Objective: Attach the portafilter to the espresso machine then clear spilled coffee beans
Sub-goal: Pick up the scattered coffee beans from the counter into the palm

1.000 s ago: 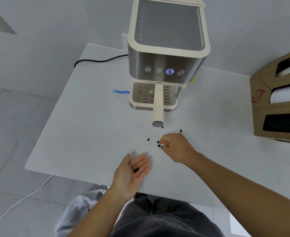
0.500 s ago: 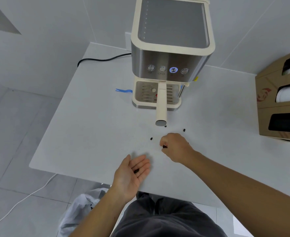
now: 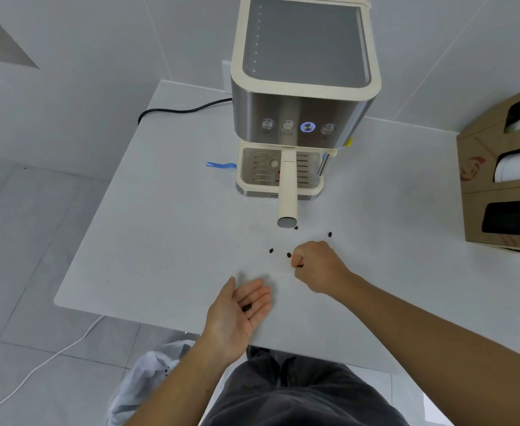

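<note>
The cream and steel espresso machine (image 3: 301,96) stands at the back of the white table (image 3: 166,229). Its portafilter is attached, the cream handle (image 3: 287,192) pointing toward me. Several dark coffee beans (image 3: 288,255) lie scattered on the table below the handle's tip. My right hand (image 3: 318,265) rests on the table among them, fingers pinched on a bean. My left hand (image 3: 240,309) is held palm up at the table's front edge, cupping a couple of beans (image 3: 247,308).
A cardboard dispenser box (image 3: 504,186) stands at the right. A black power cord (image 3: 185,110) runs off the table's back left. Blue tape (image 3: 220,165) lies left of the drip tray. A white plastic bag (image 3: 148,376) sits on the floor below.
My right hand has closed its fingertips on a bean from the cluster near it. My left hand has stayed cupped, palm up. The view shifted slightly.
</note>
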Tool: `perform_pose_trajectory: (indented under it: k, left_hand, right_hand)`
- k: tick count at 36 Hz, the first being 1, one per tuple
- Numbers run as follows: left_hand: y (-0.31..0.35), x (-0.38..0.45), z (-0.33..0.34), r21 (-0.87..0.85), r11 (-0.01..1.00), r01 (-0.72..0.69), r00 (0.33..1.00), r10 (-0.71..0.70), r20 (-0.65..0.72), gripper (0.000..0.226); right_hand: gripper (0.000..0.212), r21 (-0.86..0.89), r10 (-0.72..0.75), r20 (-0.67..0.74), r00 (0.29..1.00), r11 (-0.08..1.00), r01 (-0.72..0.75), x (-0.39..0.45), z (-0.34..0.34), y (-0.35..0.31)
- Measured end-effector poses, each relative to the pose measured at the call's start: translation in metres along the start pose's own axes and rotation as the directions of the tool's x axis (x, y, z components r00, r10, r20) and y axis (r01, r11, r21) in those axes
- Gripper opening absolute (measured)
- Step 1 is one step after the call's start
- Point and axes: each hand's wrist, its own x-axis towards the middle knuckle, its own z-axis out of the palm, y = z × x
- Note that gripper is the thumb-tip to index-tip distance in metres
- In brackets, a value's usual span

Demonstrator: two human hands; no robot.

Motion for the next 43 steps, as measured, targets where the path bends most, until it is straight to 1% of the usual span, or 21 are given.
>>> perform_pose_trajectory:
  k: [2,6,9,17,21,25,27,29,32,36,43]
  left_hand:
    - [0.0,0.001,0.001,0.005,1.0,-0.001,1.0,0.001,0.001,0.053]
    - [-0.001,0.002,0.002,0.016,1.0,0.0,1.0,0.0,0.007,0.054]
    - [-0.002,0.002,0.005,0.02,1.0,0.004,1.0,-0.004,0.009,0.055]
    - [-0.004,0.007,0.02,0.059,0.998,0.01,1.0,-0.011,0.017,0.056]
    - [-0.007,0.01,0.029,0.086,0.996,0.02,0.999,-0.023,0.032,0.057]
    - [-0.01,0.012,0.037,0.113,0.993,0.015,0.998,-0.021,0.052,0.059]
    - [-0.011,0.013,0.041,0.125,0.992,0.017,0.997,-0.026,0.066,0.062]
    - [-0.013,0.014,0.043,0.136,0.991,0.02,0.995,-0.033,0.096,0.063]
    - [-0.015,0.014,0.048,0.151,0.988,0.011,0.994,-0.027,0.106,0.063]
    - [-0.017,0.018,0.054,0.164,0.986,0.012,0.994,-0.03,0.108,0.062]
    - [-0.02,0.019,0.06,0.17,0.985,0.018,0.989,-0.043,0.141,0.061]
  right_hand:
    - [0.014,0.041,0.002,0.002,1.0,0.999,-0.002,-0.002,-0.002,0.0]
    - [0.019,0.137,0.011,0.003,1.0,0.991,-0.011,-0.009,-0.008,0.0]
    - [0.019,0.236,0.028,0.001,1.0,0.971,-0.027,-0.015,-0.011,0.003]
    - [0.018,0.471,0.085,-0.035,0.996,0.88,-0.059,-0.037,-0.021,0.001]
    - [0.021,0.559,0.089,-0.03,0.996,0.827,-0.057,-0.052,-0.025,-0.005]
    - [0.019,0.602,0.057,-0.019,0.998,0.798,-0.035,-0.061,-0.026,-0.009]
    - [0.022,0.624,0.039,-0.008,0.999,0.781,-0.026,-0.065,-0.026,-0.012]
    - [0.025,0.638,0.001,0.004,1.0,0.77,-0.003,-0.07,-0.025,-0.015]
    - [0.031,0.654,-0.086,0.03,0.996,0.755,0.045,-0.077,-0.026,-0.019]
    - [0.038,0.605,-0.131,0.015,0.991,0.791,0.095,-0.078,-0.023,-0.019]
    - [0.04,0.542,-0.135,-0.013,0.991,0.832,0.121,-0.081,-0.024,-0.011]
